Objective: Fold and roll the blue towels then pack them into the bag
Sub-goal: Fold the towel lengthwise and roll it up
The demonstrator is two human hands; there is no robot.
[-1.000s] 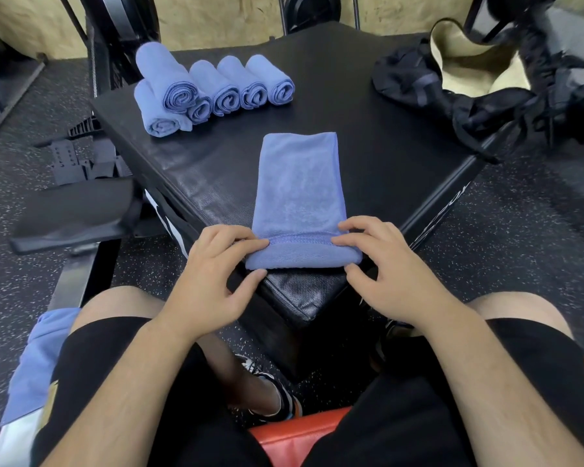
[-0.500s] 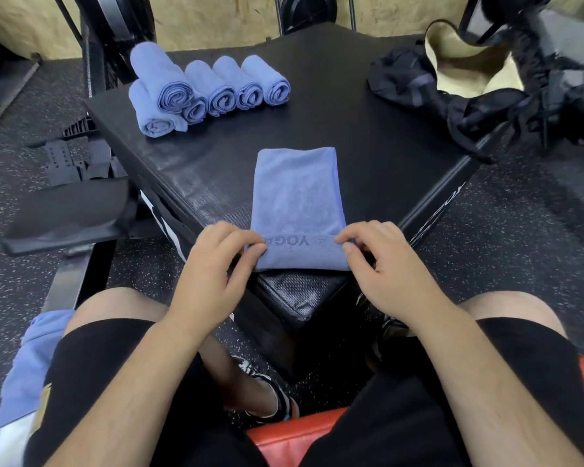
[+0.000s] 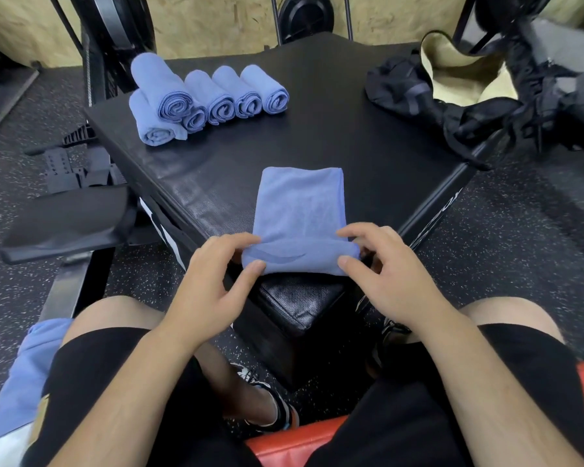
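A big black box [image 3: 351, 146] with a flat top sits on a dark floor [image 3: 520, 230] that has little white specks. The blue towel [image 3: 300, 210] lies on the near corner of the box, folded into a long strip. Its near end is rolled up. The left hand [image 3: 213, 281] and the right hand [image 3: 385, 278] each hold one end of that roll, thumb in front and fingers curled over the top. The rolled towels [image 3: 213, 99] sit in a bunch at the far left of the box, one on top of the others. The black bag [image 3: 452, 82] lies open at the far right edge, tan inside. A wooden wall [image 3: 216, 25] stands behind. A red seat [image 3: 284, 443] is under the person.
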